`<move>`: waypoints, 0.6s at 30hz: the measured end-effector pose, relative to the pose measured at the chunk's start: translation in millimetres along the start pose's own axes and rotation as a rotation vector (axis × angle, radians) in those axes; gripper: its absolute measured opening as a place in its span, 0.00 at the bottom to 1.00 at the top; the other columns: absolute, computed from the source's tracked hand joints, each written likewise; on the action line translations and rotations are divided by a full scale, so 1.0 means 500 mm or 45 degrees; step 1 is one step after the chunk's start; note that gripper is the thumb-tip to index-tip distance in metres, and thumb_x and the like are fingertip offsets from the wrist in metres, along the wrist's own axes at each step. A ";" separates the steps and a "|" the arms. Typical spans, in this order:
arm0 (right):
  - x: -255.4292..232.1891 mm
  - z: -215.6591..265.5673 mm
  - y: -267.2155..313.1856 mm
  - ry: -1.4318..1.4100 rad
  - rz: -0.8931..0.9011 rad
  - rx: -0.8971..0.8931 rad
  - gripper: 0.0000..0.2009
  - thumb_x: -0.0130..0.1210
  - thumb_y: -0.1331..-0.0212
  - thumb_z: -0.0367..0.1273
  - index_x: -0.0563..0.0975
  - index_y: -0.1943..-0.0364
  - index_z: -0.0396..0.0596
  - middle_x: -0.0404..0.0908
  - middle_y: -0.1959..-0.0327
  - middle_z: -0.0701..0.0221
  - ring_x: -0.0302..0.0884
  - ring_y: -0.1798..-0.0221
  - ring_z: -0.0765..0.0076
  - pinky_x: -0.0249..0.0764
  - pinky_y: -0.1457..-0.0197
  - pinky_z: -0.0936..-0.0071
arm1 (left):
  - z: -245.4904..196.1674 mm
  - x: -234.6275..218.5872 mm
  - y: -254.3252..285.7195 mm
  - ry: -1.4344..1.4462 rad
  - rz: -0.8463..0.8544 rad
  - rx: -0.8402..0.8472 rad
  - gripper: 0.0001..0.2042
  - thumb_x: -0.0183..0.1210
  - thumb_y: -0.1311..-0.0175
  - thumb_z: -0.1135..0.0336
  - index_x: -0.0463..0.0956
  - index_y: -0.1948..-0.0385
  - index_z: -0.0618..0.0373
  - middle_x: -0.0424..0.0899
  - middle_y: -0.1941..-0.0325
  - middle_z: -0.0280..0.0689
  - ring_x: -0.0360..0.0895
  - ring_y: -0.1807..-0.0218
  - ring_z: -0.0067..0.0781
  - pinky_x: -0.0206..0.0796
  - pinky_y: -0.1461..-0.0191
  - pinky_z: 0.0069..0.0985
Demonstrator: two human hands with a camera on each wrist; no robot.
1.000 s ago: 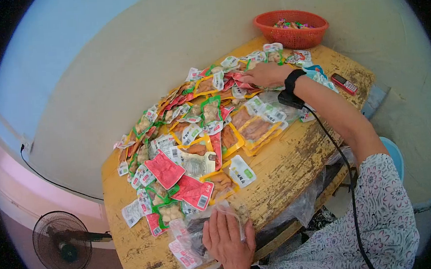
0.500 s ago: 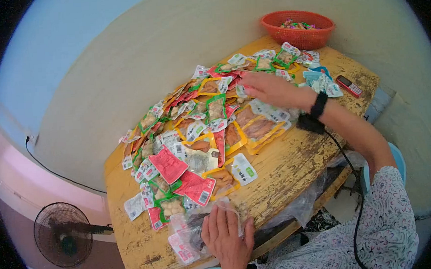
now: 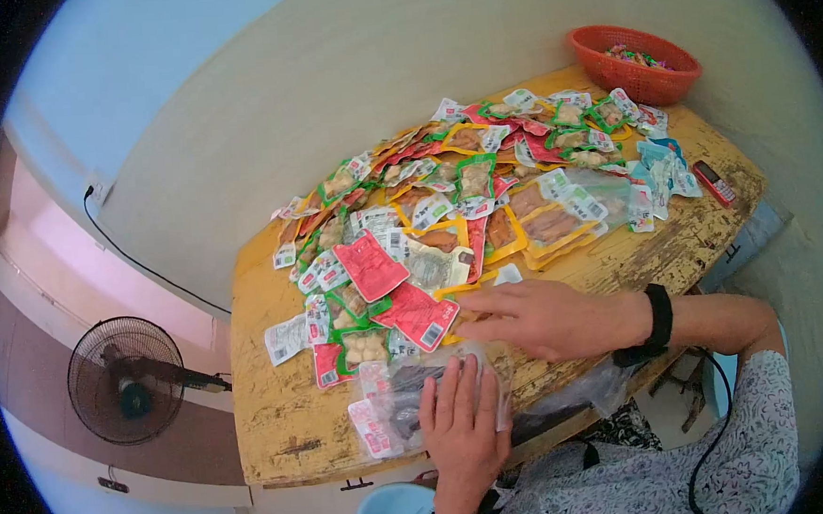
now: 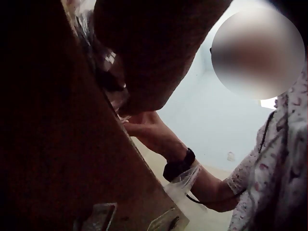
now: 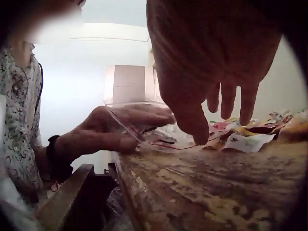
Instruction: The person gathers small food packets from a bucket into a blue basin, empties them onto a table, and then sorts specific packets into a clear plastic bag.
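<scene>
My left hand lies with straight fingers on a clear plastic bag at the table's front edge. Dark contents and pink-and-white labels show through that bag. Close by, my right hand hovers with fingers extended and nothing in its grasp, partly covering a yellow-edged packet. In the right wrist view, the bag's red seal line runs below the right thumb. Red packets and green-edged packets lie just beyond both hands, part of a large heap of sealed food packets.
A red plastic basket of small wrapped items stands at the table's back right. Nearby lie a red mobile phone and blue-white packets. A fan stands left of the worn wooden table. A light blue basin sits below its front edge.
My right hand has come from the back of the heap forward to beside the left hand. The left hand stays on the clear bag. The head view has shifted, so the table sits further right.
</scene>
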State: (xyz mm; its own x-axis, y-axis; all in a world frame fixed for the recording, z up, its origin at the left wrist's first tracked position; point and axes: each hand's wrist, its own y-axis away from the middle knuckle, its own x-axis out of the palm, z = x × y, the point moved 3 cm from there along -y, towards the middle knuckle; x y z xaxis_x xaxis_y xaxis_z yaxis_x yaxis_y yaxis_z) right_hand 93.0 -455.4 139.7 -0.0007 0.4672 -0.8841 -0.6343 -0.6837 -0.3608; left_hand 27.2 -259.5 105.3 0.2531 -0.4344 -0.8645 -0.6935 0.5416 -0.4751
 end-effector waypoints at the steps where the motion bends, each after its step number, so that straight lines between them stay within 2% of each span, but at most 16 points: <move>1: 0.010 0.004 -0.004 0.057 -0.013 -0.061 0.30 0.62 0.50 0.25 0.73 0.37 0.51 0.65 0.28 0.58 0.69 0.32 0.47 0.71 0.35 0.58 | -0.002 -0.002 -0.001 -0.006 0.016 0.003 0.27 0.66 0.43 0.65 0.74 0.39 0.58 0.73 0.30 0.44 0.64 0.26 0.49 0.51 0.24 0.52; 3: 0.029 0.010 -0.014 0.174 -0.041 -0.187 0.33 0.63 0.51 0.25 0.72 0.35 0.53 0.62 0.26 0.58 0.68 0.30 0.47 0.70 0.33 0.58 | -0.003 -0.004 0.000 -0.003 -0.010 -0.001 0.25 0.64 0.42 0.69 0.75 0.39 0.57 0.73 0.31 0.43 0.64 0.26 0.49 0.52 0.24 0.52; 6: 0.037 0.017 -0.040 0.181 -0.202 -0.267 0.26 0.64 0.53 0.27 0.76 0.44 0.49 0.72 0.37 0.58 0.73 0.37 0.49 0.73 0.39 0.56 | 0.006 -0.008 0.007 0.040 -0.107 -0.022 0.24 0.61 0.40 0.72 0.76 0.39 0.57 0.75 0.32 0.45 0.66 0.27 0.50 0.53 0.24 0.51; 9: 0.050 -0.012 -0.054 -0.060 -0.229 -0.218 0.14 0.62 0.46 0.31 0.77 0.55 0.46 0.78 0.52 0.59 0.78 0.47 0.49 0.75 0.48 0.55 | 0.023 -0.035 0.007 0.157 -0.185 -0.036 0.22 0.58 0.38 0.72 0.76 0.40 0.59 0.77 0.35 0.47 0.69 0.29 0.51 0.54 0.25 0.51; 11: 0.032 -0.008 -0.064 -0.088 -0.364 -0.201 0.09 0.60 0.42 0.32 0.76 0.60 0.46 0.78 0.60 0.59 0.78 0.53 0.48 0.75 0.53 0.54 | 0.042 -0.064 0.005 0.293 -0.265 -0.057 0.20 0.57 0.36 0.72 0.77 0.42 0.62 0.78 0.36 0.46 0.70 0.29 0.50 0.54 0.25 0.51; 12: 0.020 -0.004 -0.070 -0.108 -0.426 -0.182 0.07 0.58 0.39 0.33 0.76 0.62 0.45 0.78 0.64 0.60 0.79 0.57 0.48 0.75 0.55 0.54 | 0.055 -0.078 0.006 0.444 -0.275 -0.146 0.19 0.55 0.34 0.71 0.77 0.42 0.62 0.79 0.36 0.46 0.70 0.30 0.49 0.55 0.25 0.50; 14: -0.022 0.014 -0.103 -0.264 -0.449 -0.174 0.07 0.57 0.37 0.34 0.77 0.62 0.45 0.79 0.67 0.60 0.80 0.61 0.49 0.76 0.59 0.56 | 0.082 -0.119 -0.001 0.733 -0.301 -0.321 0.17 0.52 0.28 0.69 0.77 0.42 0.64 0.79 0.37 0.47 0.72 0.31 0.48 0.58 0.26 0.46; 16: -0.074 0.048 -0.137 -0.383 -0.560 -0.245 0.09 0.58 0.38 0.36 0.77 0.63 0.44 0.79 0.69 0.61 0.80 0.64 0.51 0.75 0.62 0.60 | 0.086 -0.179 -0.025 0.939 -0.438 -0.439 0.20 0.44 0.21 0.62 0.74 0.39 0.66 0.81 0.39 0.48 0.77 0.35 0.42 0.64 0.29 0.43; 18: -0.130 0.094 -0.153 -0.425 -0.519 -0.190 0.07 0.59 0.37 0.32 0.78 0.62 0.42 0.82 0.66 0.64 0.81 0.62 0.61 0.75 0.58 0.66 | 0.125 -0.206 -0.032 1.090 -0.557 -0.391 0.21 0.44 0.20 0.60 0.74 0.39 0.68 0.82 0.40 0.50 0.78 0.37 0.40 0.68 0.32 0.39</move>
State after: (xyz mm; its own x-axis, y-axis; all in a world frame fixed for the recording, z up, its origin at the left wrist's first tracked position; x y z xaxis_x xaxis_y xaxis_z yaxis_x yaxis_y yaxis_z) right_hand 105.2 -406.7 238.6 -0.0385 0.8470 -0.5302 -0.5177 -0.4707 -0.7145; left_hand 54.6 -178.4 191.9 0.0409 -0.9865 -0.1585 -0.8299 0.0548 -0.5552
